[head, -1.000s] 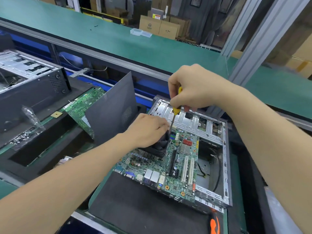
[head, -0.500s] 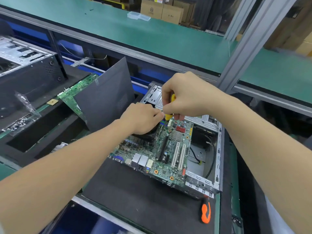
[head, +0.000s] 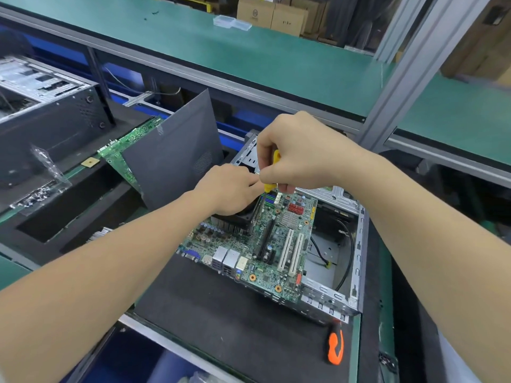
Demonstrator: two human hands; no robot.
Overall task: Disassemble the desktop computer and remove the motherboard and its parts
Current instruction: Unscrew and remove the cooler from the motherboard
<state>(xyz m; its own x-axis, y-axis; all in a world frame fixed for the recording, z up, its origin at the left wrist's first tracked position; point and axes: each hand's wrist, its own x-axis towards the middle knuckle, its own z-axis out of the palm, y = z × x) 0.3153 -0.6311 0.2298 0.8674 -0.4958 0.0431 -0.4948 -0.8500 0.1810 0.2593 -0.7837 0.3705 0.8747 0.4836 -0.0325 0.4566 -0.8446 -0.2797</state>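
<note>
An open silver computer case lies on a black mat, with a green motherboard inside it. My right hand grips a yellow-handled screwdriver that points down at the board's far end. My left hand rests curled on the black CPU cooler fan, its fingertips touching the screwdriver's lower end. The screwdriver's tip is hidden behind my hands.
A dark side panel leans upright left of the case, over another green board. A second black case and a bag of screws sit far left. An orange-handled tool lies on the black mat near the case's front corner.
My right hand with the screwdriver has dropped lower toward the board and closer to my left hand, which has slid a little toward the tool. The camera has tilted down.
</note>
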